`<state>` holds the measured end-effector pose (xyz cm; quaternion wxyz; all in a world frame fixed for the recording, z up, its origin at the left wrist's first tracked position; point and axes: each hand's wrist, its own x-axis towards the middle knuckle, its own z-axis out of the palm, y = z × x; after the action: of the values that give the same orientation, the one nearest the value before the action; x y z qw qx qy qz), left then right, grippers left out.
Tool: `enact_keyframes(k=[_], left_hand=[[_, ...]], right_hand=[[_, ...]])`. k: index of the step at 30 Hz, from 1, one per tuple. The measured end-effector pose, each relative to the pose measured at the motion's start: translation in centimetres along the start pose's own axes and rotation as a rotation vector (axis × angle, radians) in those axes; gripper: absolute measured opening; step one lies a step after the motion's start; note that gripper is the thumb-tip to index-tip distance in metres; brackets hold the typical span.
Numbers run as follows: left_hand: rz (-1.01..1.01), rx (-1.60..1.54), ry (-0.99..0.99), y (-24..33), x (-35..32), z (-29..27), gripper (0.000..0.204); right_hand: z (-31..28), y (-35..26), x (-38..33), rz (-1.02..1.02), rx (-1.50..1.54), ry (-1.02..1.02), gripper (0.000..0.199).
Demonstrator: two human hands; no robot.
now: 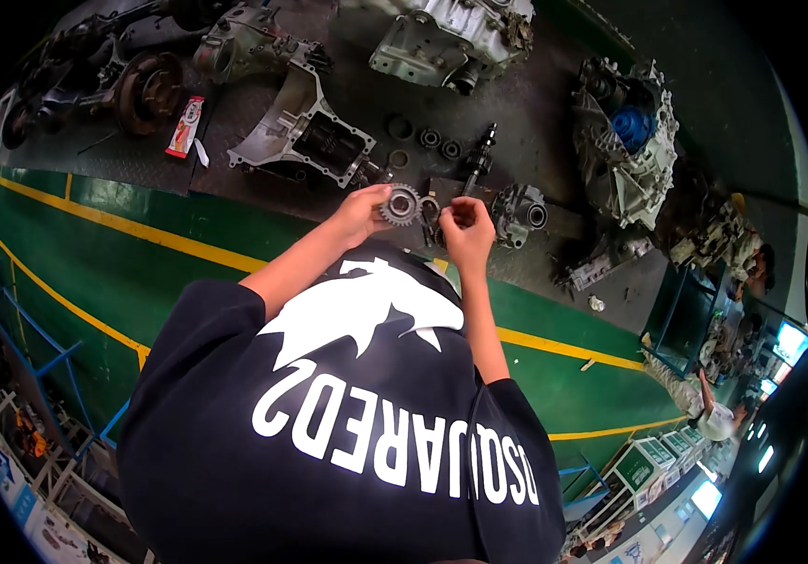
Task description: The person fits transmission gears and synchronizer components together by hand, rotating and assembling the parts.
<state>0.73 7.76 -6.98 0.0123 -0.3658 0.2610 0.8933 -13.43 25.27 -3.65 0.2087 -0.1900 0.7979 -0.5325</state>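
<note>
a loose black t-shirt (pixel 310 503) with wide short sleeves (pixel 199 320) bears large white lettering (pixel 356 440) and a jagged white leaf print (pixel 352 305).

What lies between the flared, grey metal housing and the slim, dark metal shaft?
Two round, grey metal bearing-like parts and round metal rings; the head view shows this.

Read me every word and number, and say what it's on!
I won't copy writing, only point it out.
Black shirt: big white letters and a digit, upside down.
Red-and-white packet: print too blurred to read.
Gear in the left hand: nothing readable.
</note>
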Motion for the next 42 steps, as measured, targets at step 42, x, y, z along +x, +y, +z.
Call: enact_keyframes(k=[42], left_hand=[[0.004, -0.018, 0.222, 1.6, -7.2, 1.0, 0.038]], right_hand=[[-7.3, 24.5, -1.0, 0.217, -0.832, -0.071, 0.023]])
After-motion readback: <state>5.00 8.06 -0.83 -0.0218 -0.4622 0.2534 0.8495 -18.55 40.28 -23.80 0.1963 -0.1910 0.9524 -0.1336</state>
